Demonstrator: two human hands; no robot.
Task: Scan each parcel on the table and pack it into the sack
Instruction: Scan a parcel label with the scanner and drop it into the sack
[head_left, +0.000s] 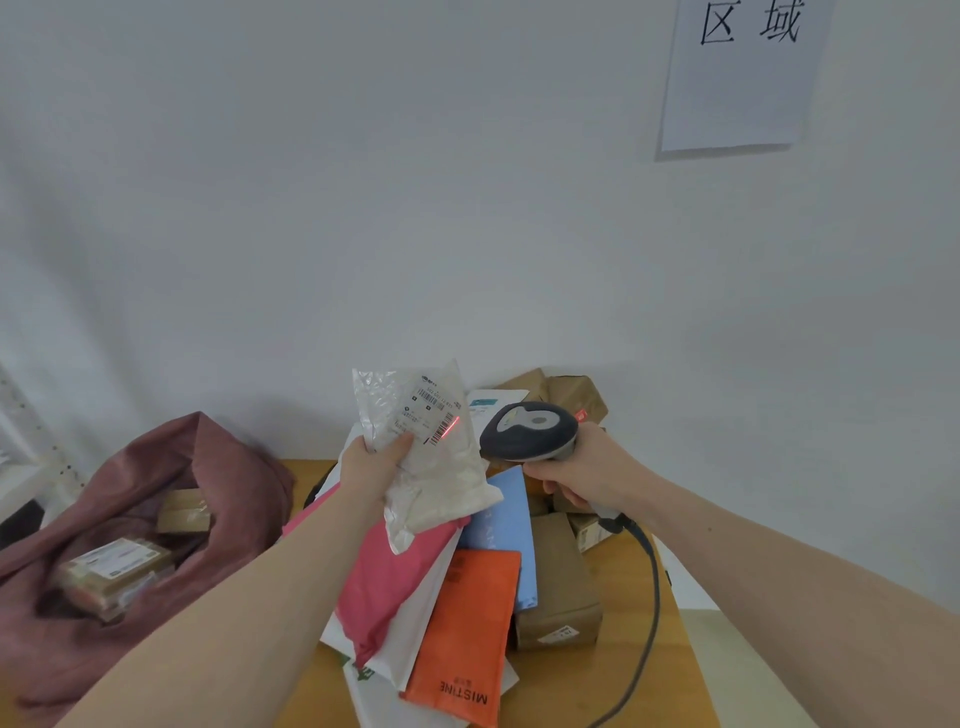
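Head view: clear parcel (431, 457) held upright, label facing scanner (530, 431).

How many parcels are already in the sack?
2 visible in the sack: a taped box with a white label near the front, and a brown box farther back. More may lie hidden under the cloth folds.

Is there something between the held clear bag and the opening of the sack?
Nothing visible. The left hand holds the clear bag above the pile, and the sack gapes to its left, with boxes already inside. Only open air lies between them.
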